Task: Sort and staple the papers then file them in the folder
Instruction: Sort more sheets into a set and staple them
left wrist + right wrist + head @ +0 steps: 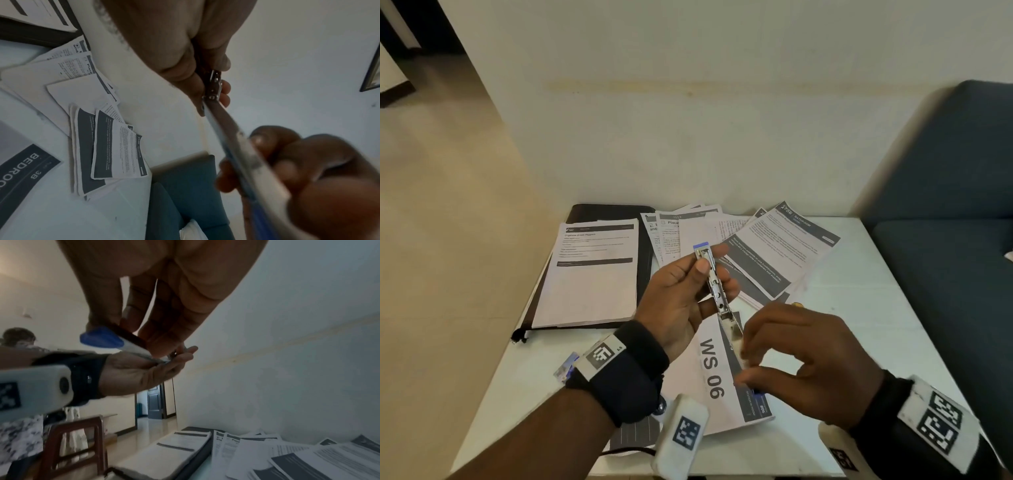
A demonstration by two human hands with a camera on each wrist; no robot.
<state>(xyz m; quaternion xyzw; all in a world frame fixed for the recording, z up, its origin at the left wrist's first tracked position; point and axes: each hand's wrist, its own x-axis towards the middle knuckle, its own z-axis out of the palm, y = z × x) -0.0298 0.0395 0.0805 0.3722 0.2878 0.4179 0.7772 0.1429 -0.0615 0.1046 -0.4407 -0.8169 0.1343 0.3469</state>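
Stapler [714, 287] swung open, held above worktop [859, 308] centre. Left hand [681, 301] grips the bright metal magazine end; right hand [801, 359] pinches the white plastic top with blue tip. Judged: checking or reloading staples. One sheaf [592, 274] lies on the black folder [606, 210] at far left corner. Loose printed papers [774, 250] fanned along far edge, unstapled as far as visible. Filing not begun.

A dark blue sofa [945, 192] stands just beside the white tabletop [859, 308], against a cream wall [688, 85]. A brown wooden chair [72, 447] sits near an open doorway [156, 402]; a small card [565, 366] lies at the tabletop's edge.
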